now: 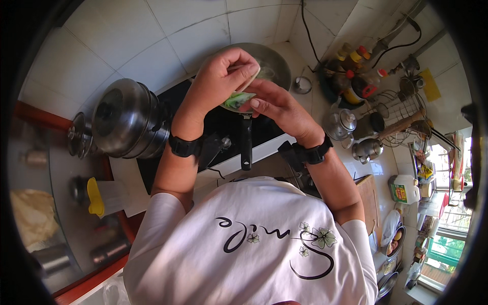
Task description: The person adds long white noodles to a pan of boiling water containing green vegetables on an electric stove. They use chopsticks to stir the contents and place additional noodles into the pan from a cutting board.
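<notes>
Over a frying pan [280, 61] on the black cooktop [223, 129], both hands are raised close together. My left hand [238, 72] has its thumb and fingers closed on the rim of a pale, thin item, perhaps a small bag or wrapper [251, 82]. Beneath it, a packet with green and white colouring [238, 100] lies against the fingers of my right hand [267, 100], whose thumb rests at the packet's right edge. The two may be one piece; the overlap hides this. Liquid with bubbles seems to be in the pan, and its black handle [246, 146] points towards me.
A lidded steel steamer pot [122, 118] stands at the left. Right of the pan are a small metal cup [303, 84], a basin of seasoning bottles [326, 85], a glass teapot [341, 124] and a metal pot [368, 150]. A wooden board [368, 198] is near my right elbow.
</notes>
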{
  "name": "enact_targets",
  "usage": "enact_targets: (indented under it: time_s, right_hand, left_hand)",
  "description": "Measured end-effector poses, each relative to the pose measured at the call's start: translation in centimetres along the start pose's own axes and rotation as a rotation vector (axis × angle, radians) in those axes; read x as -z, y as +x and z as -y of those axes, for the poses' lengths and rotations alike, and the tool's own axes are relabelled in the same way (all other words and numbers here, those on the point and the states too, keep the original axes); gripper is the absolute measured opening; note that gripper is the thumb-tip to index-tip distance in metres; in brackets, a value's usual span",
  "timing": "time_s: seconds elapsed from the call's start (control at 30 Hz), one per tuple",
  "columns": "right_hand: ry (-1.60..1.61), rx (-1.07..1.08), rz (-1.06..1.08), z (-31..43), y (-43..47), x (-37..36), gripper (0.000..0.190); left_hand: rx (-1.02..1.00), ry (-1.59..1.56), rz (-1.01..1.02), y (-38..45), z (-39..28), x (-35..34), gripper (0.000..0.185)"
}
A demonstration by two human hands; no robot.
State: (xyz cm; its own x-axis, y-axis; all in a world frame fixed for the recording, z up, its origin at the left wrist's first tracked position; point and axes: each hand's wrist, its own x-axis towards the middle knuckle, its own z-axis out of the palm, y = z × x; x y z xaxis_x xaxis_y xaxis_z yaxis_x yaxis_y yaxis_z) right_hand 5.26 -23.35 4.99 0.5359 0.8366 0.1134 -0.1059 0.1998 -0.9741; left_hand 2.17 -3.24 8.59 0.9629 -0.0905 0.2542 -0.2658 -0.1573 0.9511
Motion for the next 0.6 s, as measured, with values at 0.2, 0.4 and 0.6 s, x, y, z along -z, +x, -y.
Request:
enact_targets:
  time_s: [0.2, 0.4, 0.6]
  right_hand:
    - [0.017, -0.132, 0.004, -0.2, -0.7, 0.4, 0.019]
    - [-0.224, -0.277, -0.076, 1.4, -3.1, 1.9, 0.018]
    - [-0.222, -0.103, -0.239, 2.8, -2.8, 1.9, 0.017]
  left_hand:
    - [-0.111, 0.007, -0.089, -0.8, 1.8, 0.5, 0.017]
    - [-0.017, -0.053, -0.195, -1.7, 5.5, 0.6, 0.017]
    - [0.157, -0.450, 0.075, -3.1, 9.4, -5.3, 0.025]
